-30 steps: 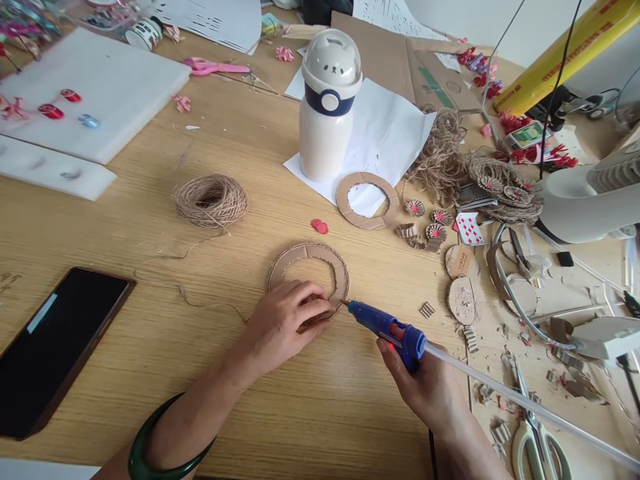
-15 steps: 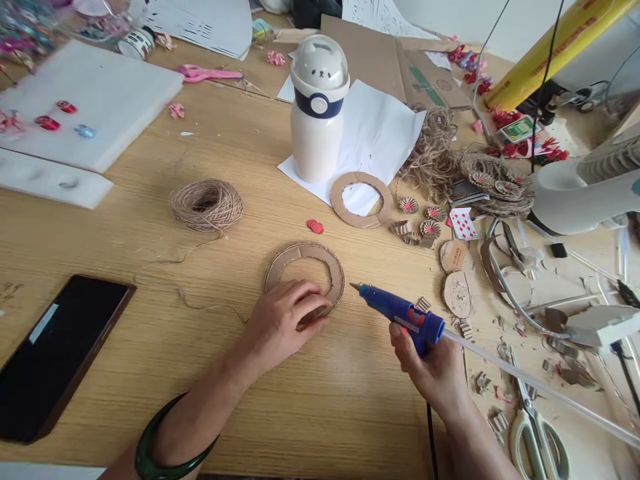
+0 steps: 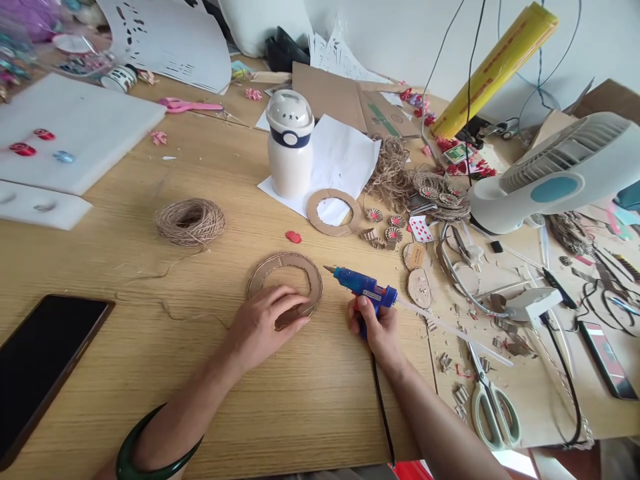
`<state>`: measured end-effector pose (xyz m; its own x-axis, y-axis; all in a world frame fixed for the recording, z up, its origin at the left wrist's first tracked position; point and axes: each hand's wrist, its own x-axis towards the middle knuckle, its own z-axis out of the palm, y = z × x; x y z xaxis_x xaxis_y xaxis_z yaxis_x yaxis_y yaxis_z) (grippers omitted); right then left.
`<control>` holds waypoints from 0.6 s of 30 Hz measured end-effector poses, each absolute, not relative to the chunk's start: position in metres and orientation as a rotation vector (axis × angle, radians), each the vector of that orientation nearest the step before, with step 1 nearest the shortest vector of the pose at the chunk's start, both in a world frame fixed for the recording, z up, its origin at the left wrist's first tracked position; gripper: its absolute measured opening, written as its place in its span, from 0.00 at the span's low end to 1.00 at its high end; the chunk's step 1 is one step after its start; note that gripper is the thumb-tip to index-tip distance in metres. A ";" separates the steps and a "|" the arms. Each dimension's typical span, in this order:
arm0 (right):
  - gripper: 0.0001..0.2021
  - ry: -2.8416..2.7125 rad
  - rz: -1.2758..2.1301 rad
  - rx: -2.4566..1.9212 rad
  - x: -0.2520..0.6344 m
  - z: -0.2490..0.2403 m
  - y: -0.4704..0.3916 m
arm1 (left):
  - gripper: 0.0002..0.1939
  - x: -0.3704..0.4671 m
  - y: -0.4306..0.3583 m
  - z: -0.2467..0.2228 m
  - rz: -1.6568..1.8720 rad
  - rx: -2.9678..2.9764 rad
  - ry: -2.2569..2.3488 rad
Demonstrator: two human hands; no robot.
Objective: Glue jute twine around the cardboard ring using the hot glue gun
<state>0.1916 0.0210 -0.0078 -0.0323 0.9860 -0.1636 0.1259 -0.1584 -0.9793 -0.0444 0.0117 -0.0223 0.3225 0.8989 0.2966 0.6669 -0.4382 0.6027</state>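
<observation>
My left hand [image 3: 270,323] rests over the near side of a cardboard ring [image 3: 311,277], its curved fingers and thumb gripping the rim. Twine edges the ring, and a loose strand [image 3: 187,316] of it trails left from under the hand. In my right hand [image 3: 376,323] is a blue glue gun [image 3: 363,283], its metal tip pointing left, just beside the ring's right edge. From the gun's back sticks a long clear glue stick [image 3: 460,331]. Behind the ring lie small red discs [image 3: 294,237], and a coil of twine [image 3: 191,222] sits to the left.
A white bottle [image 3: 290,160] stands on paper behind a plain cardboard ring [image 3: 316,223]. Scissors [image 3: 495,407], cardboard scraps and a white fan [image 3: 555,177] crowd the right. On the left are a dark phone [image 3: 50,367] and a white foam board [image 3: 85,140].
The view has swung to the right, bringing the fan and a second phone into sight. My left hand stays on the ring; my right thumb now lies higher along the glue gun.
</observation>
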 end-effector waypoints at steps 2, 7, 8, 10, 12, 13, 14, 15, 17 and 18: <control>0.25 -1.231 1.219 -1.420 0.200 -0.007 0.028 | 0.09 -0.044 0.012 -0.023 0.886 2.186 1.388; 0.23 -1.101 0.944 -1.460 0.232 -0.008 0.050 | 0.09 -0.045 0.014 -0.020 1.014 2.045 1.332; 0.22 -1.070 0.898 -1.452 0.237 -0.008 0.054 | 0.09 -0.045 0.015 -0.019 1.042 2.025 1.327; 0.22 -1.031 0.865 -1.435 0.241 -0.007 0.057 | 0.09 -0.046 0.016 -0.018 1.110 2.001 1.336; 0.22 -1.028 0.890 -1.419 0.238 -0.005 0.056 | 0.10 -0.048 0.018 -0.016 1.171 1.983 1.367; 0.23 -1.040 0.922 -1.415 0.235 -0.003 0.054 | 0.10 -0.049 0.019 -0.015 1.193 1.973 1.386; 0.23 -1.059 0.960 -1.412 0.231 -0.001 0.052 | 0.10 -0.050 0.019 -0.014 1.209 1.961 1.406; 0.24 -1.082 1.000 -1.412 0.226 0.000 0.050 | 0.10 -0.051 0.020 -0.014 1.221 1.951 1.423; 0.25 -1.134 1.080 -1.420 0.217 0.003 0.047 | 0.10 -0.053 0.020 -0.012 1.241 1.932 1.453; 0.25 -1.161 1.115 -1.426 0.213 0.004 0.046 | 0.10 -0.054 0.020 -0.011 1.250 1.923 1.466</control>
